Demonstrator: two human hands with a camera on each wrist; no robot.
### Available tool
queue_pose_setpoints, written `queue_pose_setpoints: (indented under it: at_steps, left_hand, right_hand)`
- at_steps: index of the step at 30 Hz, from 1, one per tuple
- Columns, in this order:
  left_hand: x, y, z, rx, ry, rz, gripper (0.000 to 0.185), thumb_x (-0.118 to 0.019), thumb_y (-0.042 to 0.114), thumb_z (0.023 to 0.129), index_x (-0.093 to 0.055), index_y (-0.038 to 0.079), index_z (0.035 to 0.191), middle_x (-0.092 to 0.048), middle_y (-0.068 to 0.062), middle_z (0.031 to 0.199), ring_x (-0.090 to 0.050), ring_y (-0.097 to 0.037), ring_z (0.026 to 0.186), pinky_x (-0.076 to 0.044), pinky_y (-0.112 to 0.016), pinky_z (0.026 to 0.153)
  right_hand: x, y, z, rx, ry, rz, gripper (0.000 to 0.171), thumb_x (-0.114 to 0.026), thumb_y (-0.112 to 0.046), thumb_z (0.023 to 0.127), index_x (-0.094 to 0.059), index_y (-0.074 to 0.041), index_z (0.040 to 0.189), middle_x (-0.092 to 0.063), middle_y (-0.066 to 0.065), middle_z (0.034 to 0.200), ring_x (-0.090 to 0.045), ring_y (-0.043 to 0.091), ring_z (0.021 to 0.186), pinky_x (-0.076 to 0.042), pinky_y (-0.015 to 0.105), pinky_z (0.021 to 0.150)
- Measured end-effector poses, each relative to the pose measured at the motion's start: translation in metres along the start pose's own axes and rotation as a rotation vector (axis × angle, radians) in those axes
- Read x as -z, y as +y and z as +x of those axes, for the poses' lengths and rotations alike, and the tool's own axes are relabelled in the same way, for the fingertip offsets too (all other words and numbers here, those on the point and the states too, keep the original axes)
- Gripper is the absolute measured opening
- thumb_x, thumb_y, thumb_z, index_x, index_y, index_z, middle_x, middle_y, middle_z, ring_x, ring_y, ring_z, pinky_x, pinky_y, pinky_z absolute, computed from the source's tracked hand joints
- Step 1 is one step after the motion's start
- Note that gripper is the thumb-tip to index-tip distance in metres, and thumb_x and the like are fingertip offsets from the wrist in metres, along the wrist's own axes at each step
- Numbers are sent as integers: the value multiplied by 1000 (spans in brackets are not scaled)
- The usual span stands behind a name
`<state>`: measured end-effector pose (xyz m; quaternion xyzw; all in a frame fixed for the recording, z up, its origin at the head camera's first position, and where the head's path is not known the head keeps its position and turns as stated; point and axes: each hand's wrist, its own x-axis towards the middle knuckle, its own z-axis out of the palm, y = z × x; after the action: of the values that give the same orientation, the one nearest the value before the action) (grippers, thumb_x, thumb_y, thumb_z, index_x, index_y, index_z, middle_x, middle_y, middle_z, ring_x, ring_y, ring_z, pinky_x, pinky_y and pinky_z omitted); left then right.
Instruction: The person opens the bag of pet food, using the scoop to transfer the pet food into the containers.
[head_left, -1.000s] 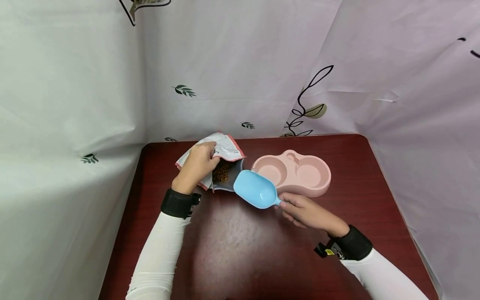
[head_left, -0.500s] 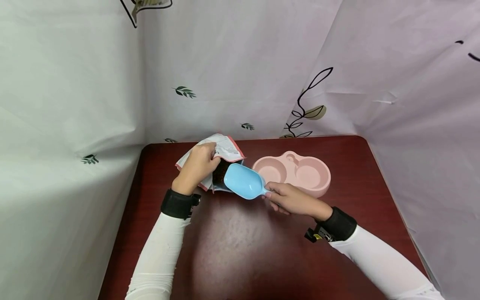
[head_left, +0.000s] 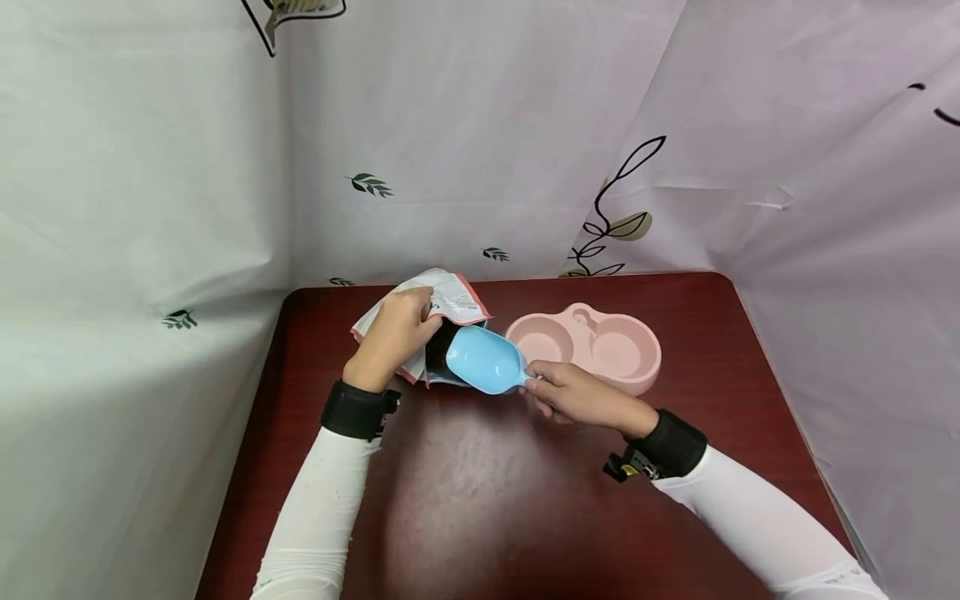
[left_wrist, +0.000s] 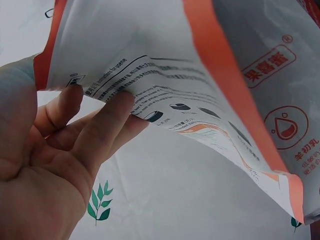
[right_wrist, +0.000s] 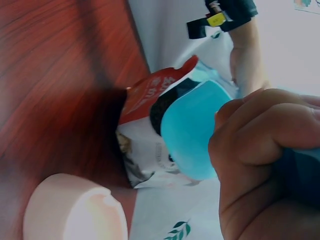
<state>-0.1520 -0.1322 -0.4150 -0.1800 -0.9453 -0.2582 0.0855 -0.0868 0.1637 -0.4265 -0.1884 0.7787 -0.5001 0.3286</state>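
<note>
A white and orange food bag point(head_left: 442, 304) lies on the dark red table point(head_left: 487, 492), its mouth facing right with dark kibble inside. My left hand point(head_left: 393, 333) grips the bag's upper flap point(left_wrist: 165, 95), fingers curled under the printed edge. My right hand point(head_left: 573, 396) grips the handle of a light blue scoop point(head_left: 483, 360), whose front end sits at the bag's mouth point(right_wrist: 167, 102). The scoop point(right_wrist: 192, 132) fills the middle of the right wrist view, and my right hand's fingers point(right_wrist: 260, 135) wrap its handle.
A pink double pet bowl point(head_left: 592, 346) stands just right of the scoop, its rim point(right_wrist: 70, 210) near my right hand. White and lilac curtains with leaf prints enclose the table at the back and on both sides.
My right hand has carried the blue scoop leftward from in front of the pink bowl to the bag's mouth. The left hand and bag have stayed put.
</note>
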Motion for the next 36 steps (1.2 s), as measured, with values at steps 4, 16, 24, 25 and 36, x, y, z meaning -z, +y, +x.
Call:
queue_pose_setpoints:
  at_steps: [4,16,24,25,36]
  left_hand:
    - [-1,1,0,-11,7,8,31,-62,0,87,-41,10,67,-36,-2,64,-30,-14,57,-25,-27,53]
    - [-4,2,2,-9,18,9,28,-63,1,89,-44,10,70,-40,-3,65,-34,-15,57,-27,-27,53]
    - [-4,5,1,16,2,5,28,-63,1,90,-45,10,71,-42,-5,66,-37,-16,56,-28,-26,51]
    - [-4,5,1,18,-1,6,28,-63,2,90,-45,10,71,-42,-5,66,-38,-16,56,-28,-26,51]
    - [-6,6,-1,20,-8,-11,29,-64,0,88,-44,10,70,-40,-4,65,-38,-16,55,-27,-25,50]
  right_hand:
    - [-2,-8,4,-24,15,-30,24,-44,-22,111,-55,-8,94,-52,0,68,-34,12,46,-29,24,45]
    - [-7,-19,34,9,13,-130,25,-43,-17,109,-57,-6,92,-54,-2,62,-39,10,44,-34,26,44]
    - [-10,-21,47,-66,-18,-81,24,-42,-18,110,-58,-5,98,-53,0,64,-38,10,42,-33,25,43]
    - [-10,-21,48,-79,-21,-64,24,-42,-18,111,-58,-4,98,-53,0,64,-37,10,42,-33,25,43]
    - [-15,-14,65,-148,-43,43,29,-40,-20,111,-59,-1,103,-51,2,69,-36,12,44,-34,26,45]
